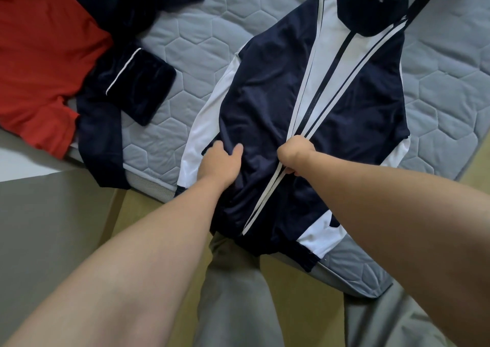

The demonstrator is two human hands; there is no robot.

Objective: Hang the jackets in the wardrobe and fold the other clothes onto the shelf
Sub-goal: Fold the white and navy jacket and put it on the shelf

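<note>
One navy-and-white jacket [265, 94], one red garment [39, 54], one mattress [198, 41], two hands [220, 162] [295, 151].

I can read no word, label, brand or number on the navy jacket [265, 94] or the red garment [39, 54] left of it.

Two bare forearms [148, 253], loose grey trousers [233, 299], faintly creased
</note>
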